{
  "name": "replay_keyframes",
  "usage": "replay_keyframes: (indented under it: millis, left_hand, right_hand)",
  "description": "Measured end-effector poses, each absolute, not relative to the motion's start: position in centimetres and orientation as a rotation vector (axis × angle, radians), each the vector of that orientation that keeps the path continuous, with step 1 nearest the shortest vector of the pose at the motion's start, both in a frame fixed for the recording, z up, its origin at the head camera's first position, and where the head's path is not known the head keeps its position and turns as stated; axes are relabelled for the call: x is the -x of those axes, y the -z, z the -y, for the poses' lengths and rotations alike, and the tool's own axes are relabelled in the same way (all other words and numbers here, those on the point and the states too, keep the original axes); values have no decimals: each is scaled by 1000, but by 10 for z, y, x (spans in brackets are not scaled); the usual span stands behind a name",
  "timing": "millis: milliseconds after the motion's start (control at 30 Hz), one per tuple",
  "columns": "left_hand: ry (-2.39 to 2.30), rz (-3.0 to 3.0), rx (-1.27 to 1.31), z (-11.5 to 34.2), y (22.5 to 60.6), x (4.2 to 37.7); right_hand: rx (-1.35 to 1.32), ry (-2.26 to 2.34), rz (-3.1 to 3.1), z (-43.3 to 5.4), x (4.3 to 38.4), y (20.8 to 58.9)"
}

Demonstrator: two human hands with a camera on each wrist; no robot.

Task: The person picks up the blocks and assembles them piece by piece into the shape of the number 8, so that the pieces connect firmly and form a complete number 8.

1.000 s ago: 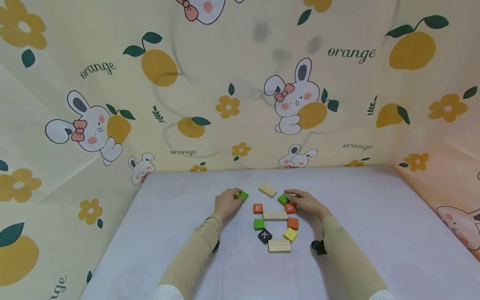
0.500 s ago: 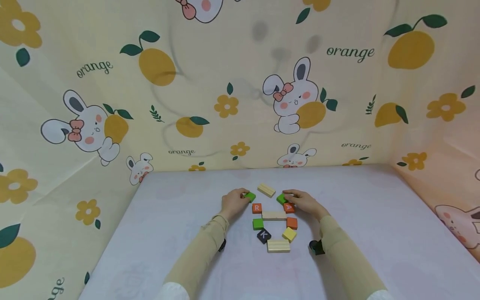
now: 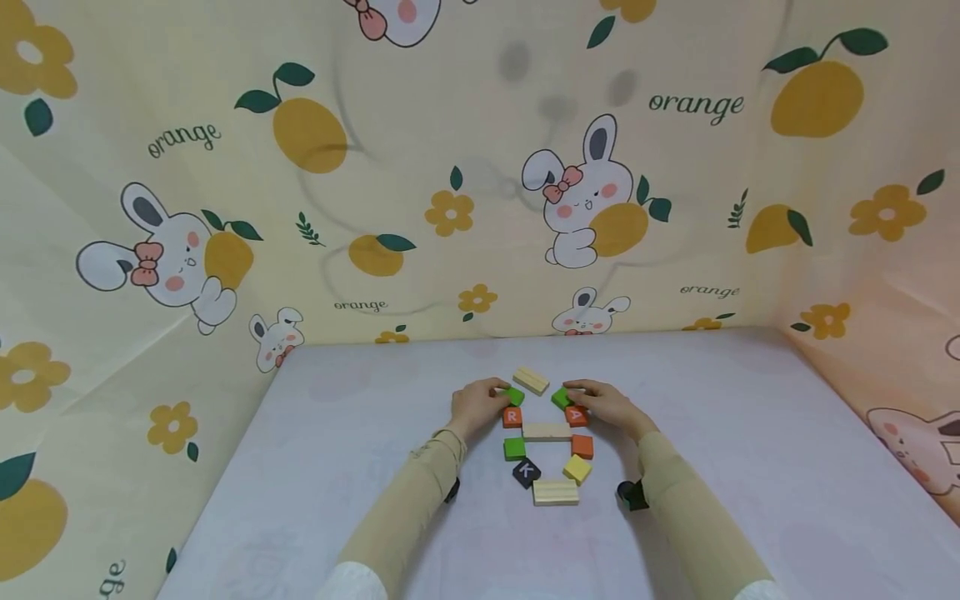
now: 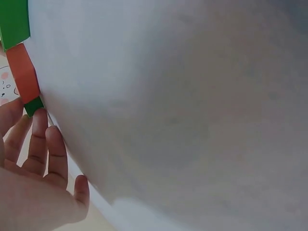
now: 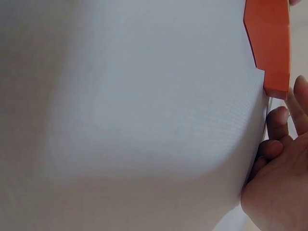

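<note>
My left hand (image 3: pixel 477 407) pinches a green block (image 3: pixel 514 396) between thumb and fingers, just behind the orange R block (image 3: pixel 512 417). The left wrist view shows the fingertips around that green block (image 4: pixel 34 106), against the orange block (image 4: pixel 24 72). Opposite, my right hand (image 3: pixel 611 408) holds another green block (image 3: pixel 561 397) by its right side, behind the orange A block (image 3: pixel 576 416). In the right wrist view the right hand's fingers (image 5: pixel 278 122) curl close to orange blocks (image 5: pixel 270 43); its green block is hidden there. A tilted wooden plank (image 3: pixel 531 381) lies behind both green blocks.
Toward the front, a wooden plank (image 3: pixel 547 432) spans between the two block columns. Below are a green block (image 3: pixel 514 449), an orange block (image 3: pixel 582 447), a black K block (image 3: pixel 527 472), a yellow block (image 3: pixel 577 469) and a front plank (image 3: pixel 556 492). A patterned cloth wall (image 3: pixel 420 275) closes the back.
My left hand has moved right with its green block, bringing it from open table to behind the R block. The right hand has stayed at its green block.
</note>
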State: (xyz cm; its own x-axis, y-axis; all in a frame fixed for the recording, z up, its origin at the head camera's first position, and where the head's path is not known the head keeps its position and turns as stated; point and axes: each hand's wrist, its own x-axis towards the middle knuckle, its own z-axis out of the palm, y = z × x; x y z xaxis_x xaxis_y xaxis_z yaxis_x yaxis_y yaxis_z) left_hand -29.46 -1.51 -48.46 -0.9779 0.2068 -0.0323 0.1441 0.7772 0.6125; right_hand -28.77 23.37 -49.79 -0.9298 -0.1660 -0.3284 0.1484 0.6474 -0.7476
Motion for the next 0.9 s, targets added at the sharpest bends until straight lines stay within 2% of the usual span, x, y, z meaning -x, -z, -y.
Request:
replay_keyframes:
  millis: [900]
  left_hand:
    - [-945,-2835,-273,16,489,299]
  right_hand:
    - [36,1195,-2498,-232,288,498]
